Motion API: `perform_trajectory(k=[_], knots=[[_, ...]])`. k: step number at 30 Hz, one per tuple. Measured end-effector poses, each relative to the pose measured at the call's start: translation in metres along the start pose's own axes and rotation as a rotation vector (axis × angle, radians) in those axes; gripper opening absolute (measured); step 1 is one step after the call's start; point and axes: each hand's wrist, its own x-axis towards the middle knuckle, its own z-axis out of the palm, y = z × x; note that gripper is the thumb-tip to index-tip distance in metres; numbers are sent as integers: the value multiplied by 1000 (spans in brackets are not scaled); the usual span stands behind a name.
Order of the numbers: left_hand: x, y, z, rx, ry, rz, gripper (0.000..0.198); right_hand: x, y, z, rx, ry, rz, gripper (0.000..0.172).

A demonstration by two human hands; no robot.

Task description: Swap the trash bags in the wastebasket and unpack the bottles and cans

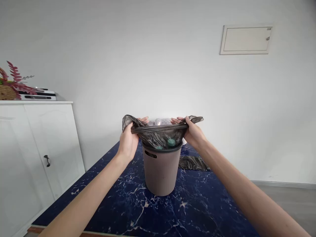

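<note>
A brown trash can (161,172) with a dark rim and a slot handle stands upright on the blue marbled table. Rising out of it is a thin black trash bag (158,133), its top edge stretched taut between my hands above the rim. My left hand (129,140) grips the bag's left side, with thumb and fingers closed on the gathered plastic. On the other side my right hand (192,131) pinches the bag's right edge. Green roundish items (171,142) show through the plastic inside the bag; their kind I cannot make out.
A folded black plastic bag (194,163) lies on the table (138,210) right of the can. Clear crinkled plastic (163,121) shows behind the can. White cabinets (54,141) stand left, topped by a basket (7,92) with pink leaves. A wall panel (246,40) is up right.
</note>
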Motion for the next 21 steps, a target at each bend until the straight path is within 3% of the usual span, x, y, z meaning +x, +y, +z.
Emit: perform_trajectory(k=[5, 12, 14, 17, 21], knots=[[14, 19, 23, -300, 146, -146, 28, 8, -13, 11, 197, 47, 50, 33], [30, 26, 43, -349, 166, -190, 29, 24, -29, 30, 50, -91, 10, 41], [26, 21, 47, -285, 55, -193, 27, 24, -32, 36, -9, -110, 15, 44], [18, 18, 48, -113, -233, -170, 19, 19, -33, 46, -111, -138, 21, 47], [12, 25, 45, 106, -511, -85, 28, 5, -32, 56, -596, -229, -128, 51]])
